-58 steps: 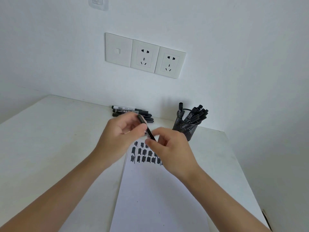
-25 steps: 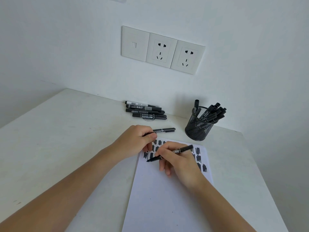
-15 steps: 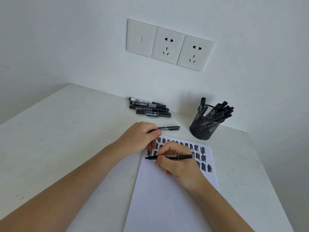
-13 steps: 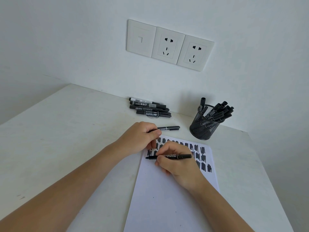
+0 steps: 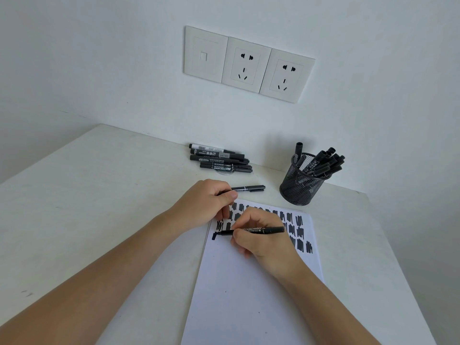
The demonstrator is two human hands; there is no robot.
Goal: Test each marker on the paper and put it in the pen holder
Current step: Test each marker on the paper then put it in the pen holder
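Marker point(image 5: 258, 230): long axis near horizontal across the top of the paper point(image 5: 249, 295), nib pointing left and touching the sheet near its left edge, tail to the right. Right hand point(image 5: 263, 245) pinches the barrel between thumb and fingers. Left hand point(image 5: 206, 202) is curled round one end of a second marker point(image 5: 249, 188), also level, free end pointing right, just beyond the paper's far edge. Paper carries rows of black test swatches point(image 5: 298, 235). Pen holder point(image 5: 298, 190): black mesh, upright, holding a bundle of black markers point(image 5: 323, 163) leaning right. Loose markers point(image 5: 219, 159) lie by the wall. White barrel print too small to read.
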